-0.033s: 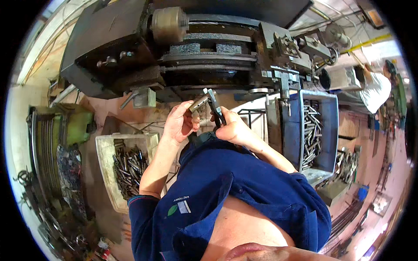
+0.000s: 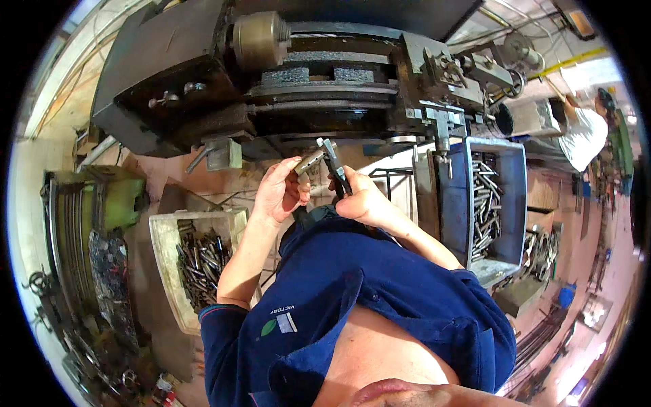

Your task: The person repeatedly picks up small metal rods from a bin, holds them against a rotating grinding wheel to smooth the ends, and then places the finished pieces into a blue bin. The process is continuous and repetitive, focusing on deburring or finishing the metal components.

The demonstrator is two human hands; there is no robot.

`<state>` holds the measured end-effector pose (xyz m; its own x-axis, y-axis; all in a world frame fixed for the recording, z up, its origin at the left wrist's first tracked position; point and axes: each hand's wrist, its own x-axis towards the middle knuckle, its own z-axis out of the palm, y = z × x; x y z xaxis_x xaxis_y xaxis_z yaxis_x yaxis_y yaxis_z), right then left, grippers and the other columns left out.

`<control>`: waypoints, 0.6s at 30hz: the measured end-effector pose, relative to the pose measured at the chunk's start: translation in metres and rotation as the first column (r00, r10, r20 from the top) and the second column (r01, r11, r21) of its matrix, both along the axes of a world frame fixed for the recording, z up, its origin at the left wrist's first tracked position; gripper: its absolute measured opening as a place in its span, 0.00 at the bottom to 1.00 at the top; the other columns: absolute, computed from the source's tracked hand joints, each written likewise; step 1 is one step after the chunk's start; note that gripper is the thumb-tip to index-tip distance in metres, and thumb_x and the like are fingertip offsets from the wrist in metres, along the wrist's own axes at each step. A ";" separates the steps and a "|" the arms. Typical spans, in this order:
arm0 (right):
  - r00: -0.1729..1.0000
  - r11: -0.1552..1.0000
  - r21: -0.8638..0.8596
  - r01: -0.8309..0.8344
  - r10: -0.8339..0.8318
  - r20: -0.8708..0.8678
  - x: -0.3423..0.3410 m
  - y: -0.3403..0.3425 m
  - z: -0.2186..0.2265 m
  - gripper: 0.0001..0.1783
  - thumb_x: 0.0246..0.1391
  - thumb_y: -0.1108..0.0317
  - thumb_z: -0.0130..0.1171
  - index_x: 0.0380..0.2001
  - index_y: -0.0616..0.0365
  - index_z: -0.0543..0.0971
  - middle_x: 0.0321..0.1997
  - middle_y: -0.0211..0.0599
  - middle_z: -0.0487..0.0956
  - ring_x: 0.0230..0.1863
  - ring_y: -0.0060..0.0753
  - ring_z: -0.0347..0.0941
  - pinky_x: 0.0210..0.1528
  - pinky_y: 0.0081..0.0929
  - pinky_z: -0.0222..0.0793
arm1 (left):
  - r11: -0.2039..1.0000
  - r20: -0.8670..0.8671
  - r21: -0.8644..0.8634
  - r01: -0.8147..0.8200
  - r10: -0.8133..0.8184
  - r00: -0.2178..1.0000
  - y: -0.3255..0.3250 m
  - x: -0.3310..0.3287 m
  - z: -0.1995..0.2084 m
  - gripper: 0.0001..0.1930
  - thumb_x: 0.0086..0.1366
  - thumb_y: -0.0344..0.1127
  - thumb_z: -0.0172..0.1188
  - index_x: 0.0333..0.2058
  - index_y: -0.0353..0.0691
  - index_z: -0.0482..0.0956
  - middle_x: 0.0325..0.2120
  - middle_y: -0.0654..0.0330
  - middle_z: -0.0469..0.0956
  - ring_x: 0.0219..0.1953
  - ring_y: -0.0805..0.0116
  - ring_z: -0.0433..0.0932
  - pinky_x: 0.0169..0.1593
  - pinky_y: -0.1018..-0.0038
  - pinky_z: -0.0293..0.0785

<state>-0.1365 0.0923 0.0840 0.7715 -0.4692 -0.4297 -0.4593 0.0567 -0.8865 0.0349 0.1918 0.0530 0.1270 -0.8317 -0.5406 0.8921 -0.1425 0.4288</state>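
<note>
In front of my waist, my left hand (image 2: 279,192) is closed round a short metal cylinder (image 2: 310,163) with small holes in its side. A caliper (image 2: 331,161), with pale metal jaws and a dark body, is gripped in my right hand (image 2: 367,197). The caliper's jaws are at the cylinder's far right end; whether they touch it I cannot tell. My fingers partly cover both the cylinder and the caliper's lower part.
Ahead stands a dark lathe with a round chuck (image 2: 260,39) and a carriage (image 2: 434,68). A pale bin (image 2: 165,271) on the left and a blue bin (image 2: 498,146) on the right hold many metal parts. Another person (image 2: 584,136) is at the far right.
The surroundings have shifted very slightly to the left in view. Both hands, the metal cylinder and the caliper keep their places.
</note>
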 end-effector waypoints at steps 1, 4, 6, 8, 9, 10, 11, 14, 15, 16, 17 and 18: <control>1.000 1.000 -0.014 0.023 -0.023 -0.004 0.000 0.002 -0.002 0.23 0.29 0.70 0.52 0.36 0.64 0.68 0.25 0.33 0.68 0.30 0.23 0.62 0.32 0.20 0.58 | 1.000 -0.006 -0.011 0.027 -0.027 1.000 -0.002 0.003 -0.001 0.09 0.63 0.39 0.47 0.36 0.42 0.72 0.14 0.56 0.73 0.10 0.65 0.69 0.15 0.74 0.67; 0.999 0.994 -0.108 0.036 -0.039 -0.032 0.005 0.008 0.004 0.24 0.30 0.70 0.52 0.37 0.67 0.67 0.26 0.36 0.69 0.31 0.28 0.63 0.34 0.23 0.60 | 0.995 0.033 -0.020 0.103 -0.102 0.994 -0.004 0.012 -0.002 0.09 0.62 0.39 0.48 0.35 0.41 0.71 0.14 0.57 0.72 0.10 0.65 0.69 0.14 0.74 0.66; 0.996 0.985 -0.149 0.088 -0.087 0.011 0.010 0.013 -0.002 0.22 0.30 0.70 0.52 0.35 0.68 0.67 0.25 0.39 0.69 0.31 0.30 0.65 0.34 0.24 0.60 | 0.991 0.026 -0.032 0.127 -0.127 0.992 -0.005 0.017 -0.007 0.11 0.62 0.41 0.48 0.36 0.39 0.71 0.15 0.54 0.74 0.11 0.64 0.72 0.15 0.73 0.67; 0.992 0.975 -0.183 0.122 -0.126 -0.008 0.013 0.017 -0.007 0.22 0.30 0.69 0.52 0.34 0.67 0.68 0.25 0.39 0.69 0.30 0.30 0.65 0.34 0.25 0.61 | 0.986 0.080 -0.053 0.155 -0.151 0.985 -0.006 0.023 -0.007 0.12 0.62 0.41 0.48 0.36 0.38 0.71 0.16 0.53 0.75 0.13 0.64 0.73 0.16 0.73 0.67; 0.989 0.970 -0.200 0.138 -0.145 -0.019 0.016 0.019 -0.007 0.21 0.30 0.68 0.52 0.33 0.67 0.68 0.24 0.39 0.69 0.30 0.30 0.65 0.34 0.25 0.61 | 0.983 0.134 -0.069 0.170 -0.159 0.978 -0.006 0.024 -0.003 0.13 0.62 0.41 0.49 0.36 0.37 0.72 0.16 0.54 0.75 0.13 0.64 0.74 0.16 0.74 0.68; 0.987 0.972 -0.187 0.144 -0.153 -0.038 0.018 0.020 -0.005 0.21 0.30 0.68 0.53 0.33 0.67 0.68 0.24 0.39 0.70 0.30 0.30 0.65 0.34 0.25 0.61 | 0.979 0.189 -0.083 0.184 -0.166 0.968 -0.006 0.026 -0.001 0.13 0.62 0.41 0.49 0.36 0.37 0.72 0.16 0.54 0.75 0.14 0.65 0.74 0.17 0.74 0.69; 0.985 0.973 -0.174 0.149 -0.161 -0.057 0.020 0.022 -0.001 0.21 0.30 0.67 0.53 0.33 0.66 0.68 0.25 0.38 0.70 0.30 0.30 0.66 0.34 0.26 0.61 | 0.978 0.284 -0.093 0.189 -0.156 0.946 -0.007 0.026 -0.001 0.13 0.62 0.40 0.50 0.36 0.36 0.72 0.17 0.54 0.75 0.15 0.66 0.75 0.18 0.75 0.69; 0.976 0.973 -0.120 0.198 -0.207 -0.064 0.026 0.028 0.005 0.21 0.30 0.66 0.53 0.32 0.65 0.69 0.25 0.37 0.70 0.30 0.29 0.66 0.34 0.26 0.61 | 0.971 0.529 -0.158 0.182 -0.073 0.846 -0.009 0.027 -0.003 0.11 0.61 0.36 0.53 0.33 0.31 0.74 0.18 0.56 0.76 0.19 0.69 0.77 0.23 0.78 0.72; 0.972 0.969 -0.101 0.224 -0.230 -0.055 0.028 0.030 0.007 0.21 0.30 0.65 0.53 0.32 0.65 0.69 0.25 0.37 0.71 0.30 0.29 0.66 0.34 0.25 0.61 | 0.970 0.526 -0.164 0.180 -0.068 0.848 -0.010 0.029 -0.003 0.12 0.61 0.36 0.53 0.33 0.30 0.74 0.18 0.56 0.76 0.19 0.69 0.77 0.23 0.77 0.72; 0.960 0.960 -0.042 0.278 -0.279 -0.022 0.031 0.034 0.010 0.20 0.30 0.66 0.53 0.31 0.65 0.69 0.25 0.36 0.70 0.30 0.29 0.66 0.33 0.24 0.61 | 0.969 0.522 -0.170 0.177 -0.063 0.851 -0.011 0.031 -0.002 0.12 0.61 0.36 0.53 0.33 0.30 0.74 0.18 0.56 0.76 0.19 0.69 0.77 0.23 0.77 0.73; 0.957 0.956 -0.049 0.289 -0.290 -0.020 0.033 0.038 0.012 0.19 0.30 0.66 0.53 0.31 0.65 0.69 0.25 0.36 0.70 0.30 0.29 0.65 0.33 0.23 0.60 | 0.969 0.518 -0.177 0.173 -0.058 0.853 -0.012 0.033 -0.002 0.12 0.61 0.36 0.53 0.32 0.29 0.74 0.18 0.56 0.76 0.19 0.69 0.77 0.23 0.77 0.73; 0.954 0.953 -0.056 0.299 -0.300 -0.016 0.036 0.041 0.013 0.19 0.30 0.66 0.53 0.30 0.65 0.69 0.25 0.35 0.70 0.30 0.29 0.65 0.33 0.23 0.60 | 0.965 0.503 -0.177 0.193 -0.080 0.861 -0.012 0.036 -0.002 0.12 0.62 0.36 0.52 0.31 0.29 0.73 0.18 0.55 0.76 0.19 0.68 0.77 0.23 0.77 0.74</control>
